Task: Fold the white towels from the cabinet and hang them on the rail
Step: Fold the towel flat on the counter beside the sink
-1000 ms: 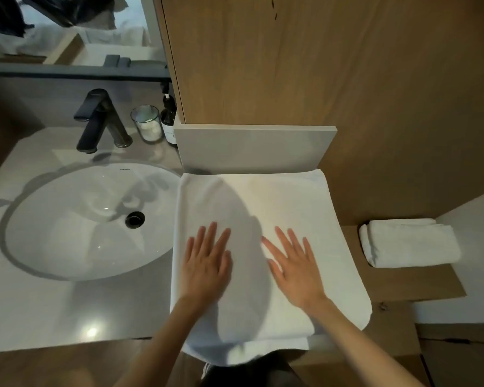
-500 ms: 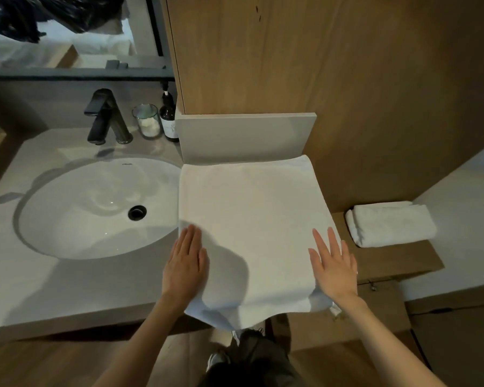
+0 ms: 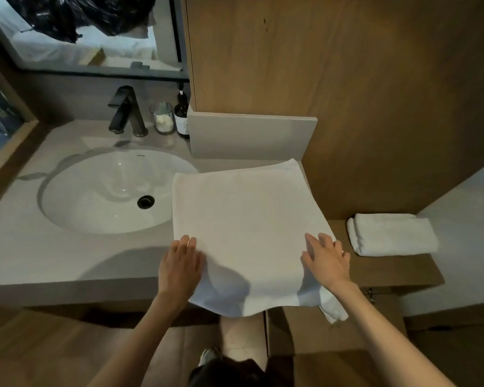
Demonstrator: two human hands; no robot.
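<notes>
soft, limp towel (image 3: 246, 224) sags over the counter's (image 3: 67, 263) front edge; i'd pinch its near corners. my left hand (image 3: 180, 263) curls on it, grasp unclear; right hand (image 3: 326, 261) rests released.

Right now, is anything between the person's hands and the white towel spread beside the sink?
Nothing visible does: the left hand and the right hand both touch the flat white cloth towel at its side edges.
</notes>
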